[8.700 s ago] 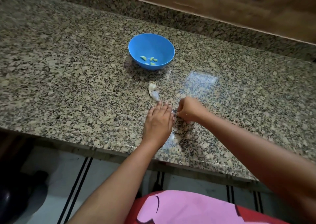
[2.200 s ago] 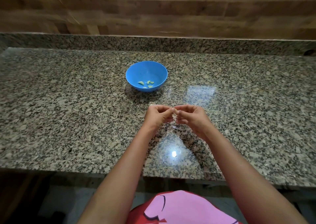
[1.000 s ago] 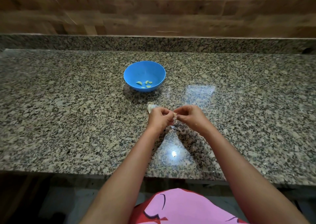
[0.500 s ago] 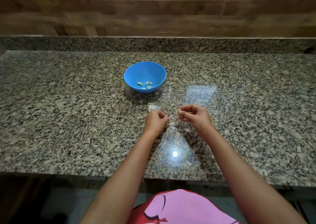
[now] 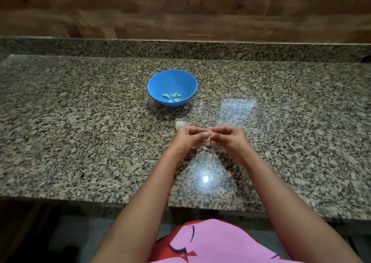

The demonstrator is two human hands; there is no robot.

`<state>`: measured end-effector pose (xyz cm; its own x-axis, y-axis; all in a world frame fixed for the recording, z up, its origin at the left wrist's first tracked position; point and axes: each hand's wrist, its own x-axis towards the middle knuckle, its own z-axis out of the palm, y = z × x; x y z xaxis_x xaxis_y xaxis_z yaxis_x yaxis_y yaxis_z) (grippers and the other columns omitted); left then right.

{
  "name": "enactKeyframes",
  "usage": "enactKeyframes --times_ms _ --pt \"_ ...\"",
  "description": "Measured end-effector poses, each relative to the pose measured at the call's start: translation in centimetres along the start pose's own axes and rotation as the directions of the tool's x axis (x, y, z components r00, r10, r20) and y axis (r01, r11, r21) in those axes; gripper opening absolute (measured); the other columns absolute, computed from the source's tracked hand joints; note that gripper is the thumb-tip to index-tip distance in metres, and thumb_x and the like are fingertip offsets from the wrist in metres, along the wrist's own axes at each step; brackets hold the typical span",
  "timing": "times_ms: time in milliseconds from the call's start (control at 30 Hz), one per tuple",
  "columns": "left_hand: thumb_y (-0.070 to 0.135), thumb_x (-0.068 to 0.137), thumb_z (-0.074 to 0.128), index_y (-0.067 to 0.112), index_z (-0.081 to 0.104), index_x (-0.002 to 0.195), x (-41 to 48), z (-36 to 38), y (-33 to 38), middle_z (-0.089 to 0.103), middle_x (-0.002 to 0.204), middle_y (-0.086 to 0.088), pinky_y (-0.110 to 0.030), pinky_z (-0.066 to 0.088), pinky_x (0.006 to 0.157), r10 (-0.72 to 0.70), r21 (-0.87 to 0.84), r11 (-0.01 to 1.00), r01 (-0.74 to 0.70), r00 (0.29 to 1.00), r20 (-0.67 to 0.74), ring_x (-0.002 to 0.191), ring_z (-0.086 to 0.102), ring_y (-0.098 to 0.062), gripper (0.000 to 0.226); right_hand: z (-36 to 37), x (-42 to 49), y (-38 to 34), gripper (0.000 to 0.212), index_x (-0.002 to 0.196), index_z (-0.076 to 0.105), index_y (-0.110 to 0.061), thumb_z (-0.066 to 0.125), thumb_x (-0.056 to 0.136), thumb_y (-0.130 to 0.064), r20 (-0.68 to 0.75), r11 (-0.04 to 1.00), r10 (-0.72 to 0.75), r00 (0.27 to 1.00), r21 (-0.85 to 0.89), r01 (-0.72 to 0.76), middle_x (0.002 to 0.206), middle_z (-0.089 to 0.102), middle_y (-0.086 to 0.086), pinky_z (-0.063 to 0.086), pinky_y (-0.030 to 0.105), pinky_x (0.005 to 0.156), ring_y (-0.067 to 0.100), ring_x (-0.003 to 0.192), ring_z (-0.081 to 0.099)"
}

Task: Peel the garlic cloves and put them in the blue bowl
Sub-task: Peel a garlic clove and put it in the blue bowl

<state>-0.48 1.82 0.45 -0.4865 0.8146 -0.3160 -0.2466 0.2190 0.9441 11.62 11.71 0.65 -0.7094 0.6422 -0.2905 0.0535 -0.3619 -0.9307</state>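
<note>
A blue bowl (image 5: pixel 172 82) stands on the granite counter with several peeled pale cloves (image 5: pixel 165 95) in its bottom. Nearer to me, my left hand (image 5: pixel 187 137) and my right hand (image 5: pixel 228 138) meet just above the counter. Together they pinch one small garlic clove (image 5: pixel 209 134) with papery skin still on it. The rest of the garlic bulb (image 5: pixel 181 123) lies on the counter just beyond my left hand, between the hands and the bowl. Thin bits of skin (image 5: pixel 205 148) lie under the hands.
The granite counter (image 5: pixel 80 132) runs wide to both sides, its front edge close to my body. A raised granite ledge (image 5: pixel 180 49) and a wooden wall stand behind the bowl. A bright light reflection shines on the stone below my hands.
Half a second ago my hands were apart, the right one holding the clove. They have come together again and both pinch it. The bowl and bulb have not moved.
</note>
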Motion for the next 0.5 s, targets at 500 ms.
enactKeyframes --times_ms 500 --pt "0.002 0.080 0.069 0.004 0.070 0.085 -0.11 0.82 0.29 0.069 0.074 -0.005 -0.017 0.052 0.058 0.100 0.044 0.994 -0.096 0.990 -0.097 0.062 0.063 -0.010 0.005 0.69 -0.64 -0.38 0.017 0.091 0.065 0.006 0.071 0.076 0.000 -0.006 0.985 -0.135 0.991 -0.108 0.133 0.080 0.069 0.017 0.057 0.029 0.071 0.020 0.069 0.067"
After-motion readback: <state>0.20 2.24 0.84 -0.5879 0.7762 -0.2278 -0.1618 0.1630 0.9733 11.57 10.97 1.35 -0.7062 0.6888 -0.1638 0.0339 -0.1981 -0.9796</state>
